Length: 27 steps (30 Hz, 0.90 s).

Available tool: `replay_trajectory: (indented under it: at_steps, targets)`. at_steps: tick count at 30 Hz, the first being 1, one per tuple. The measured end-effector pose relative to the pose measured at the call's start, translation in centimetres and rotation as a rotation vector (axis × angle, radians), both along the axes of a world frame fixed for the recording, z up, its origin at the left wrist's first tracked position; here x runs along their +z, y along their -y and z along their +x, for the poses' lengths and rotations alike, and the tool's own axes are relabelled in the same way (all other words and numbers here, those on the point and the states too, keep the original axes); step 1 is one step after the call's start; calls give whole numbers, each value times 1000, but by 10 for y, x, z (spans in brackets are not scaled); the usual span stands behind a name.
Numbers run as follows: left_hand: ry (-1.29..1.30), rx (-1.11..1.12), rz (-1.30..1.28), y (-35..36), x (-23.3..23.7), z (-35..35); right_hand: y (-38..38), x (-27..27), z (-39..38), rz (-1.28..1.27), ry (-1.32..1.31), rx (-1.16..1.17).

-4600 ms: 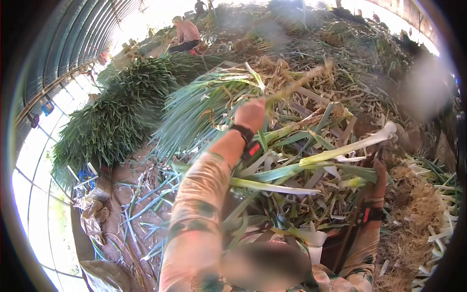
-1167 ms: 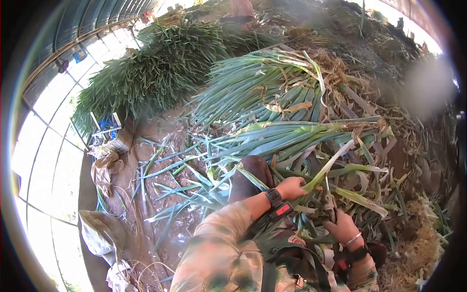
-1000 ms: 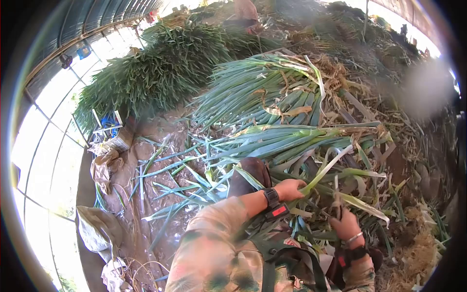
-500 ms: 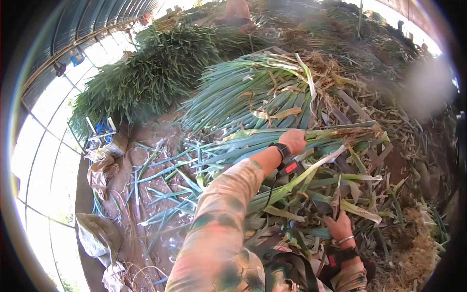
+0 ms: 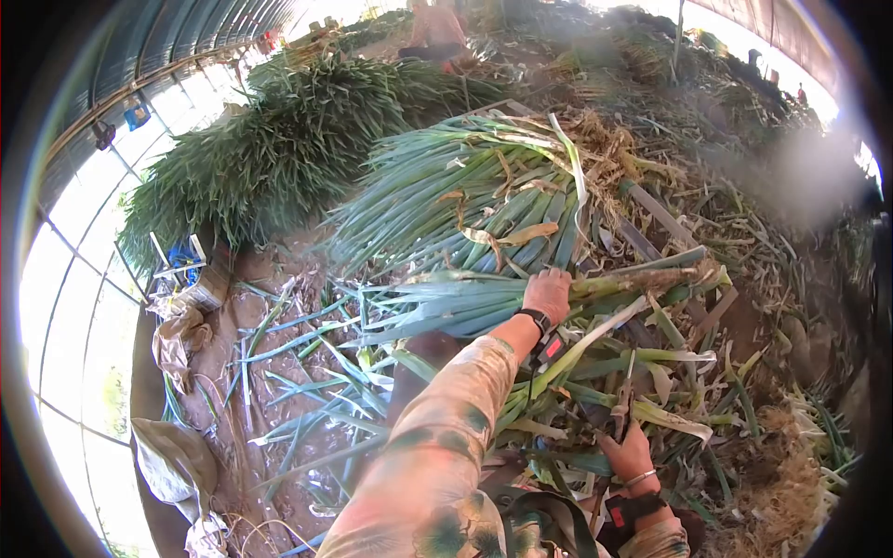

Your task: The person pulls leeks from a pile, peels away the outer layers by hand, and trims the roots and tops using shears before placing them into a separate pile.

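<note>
My left hand [image 5: 547, 293] is closed around a few long green onions [image 5: 456, 302] at the middle of the view; their leaves point left and their pale root ends point right. Low on the right, my right hand [image 5: 628, 454] grips a knife [image 5: 622, 400], its narrow blade pointing up and away from me. More loose green onions [image 5: 595, 349] lie between the hands, some with whitish stems near the knife. Just beyond my left hand rests a big pile of green onions [image 5: 465, 191], roots to the right.
A tall heap of dark green leaves [image 5: 279, 149] stands at the back left. Cut leaves [image 5: 307, 400] litter the soil on the left, near a crumpled sack [image 5: 177, 460]. Dry roots and trimmings [image 5: 781, 456] cover the right. Another person [image 5: 435, 28] is at the back.
The view has shifted slightly. My left hand has moved a little toward me with the onions, whose leaves now lie more gathered; a dark patch shows below them. My right hand keeps the knife.
</note>
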<state>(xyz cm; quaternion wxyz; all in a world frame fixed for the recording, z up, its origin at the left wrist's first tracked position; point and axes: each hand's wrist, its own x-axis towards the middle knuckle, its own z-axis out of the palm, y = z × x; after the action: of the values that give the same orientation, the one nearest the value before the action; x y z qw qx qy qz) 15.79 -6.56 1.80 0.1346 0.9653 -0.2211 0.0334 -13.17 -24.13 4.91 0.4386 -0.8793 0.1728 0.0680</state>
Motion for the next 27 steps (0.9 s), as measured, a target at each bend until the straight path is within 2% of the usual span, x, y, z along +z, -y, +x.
replay_trajectory:
  at_steps: [8, 13, 17, 21, 24, 27]
  targets:
    - [30, -127, 114, -9, 9, -32, -7, 7, -3, -58, -4, 1]
    - [66, -111, 122, -23, 54, -54, -6, -8, -5, -41, 18, -12]
    - [146, -113, 106, -35, 76, -40, -5, -10, -10, -85, 58, -38]
    - [311, -136, 101, -42, 148, -39, -4, -13, -12, -96, 53, -28]
    - [236, -117, 207, -38, 206, -51, -6, -8, -16, -94, 50, -48]
    - [51, -176, 272, -36, 226, -53, -6, -8, -16, -103, 24, -93]
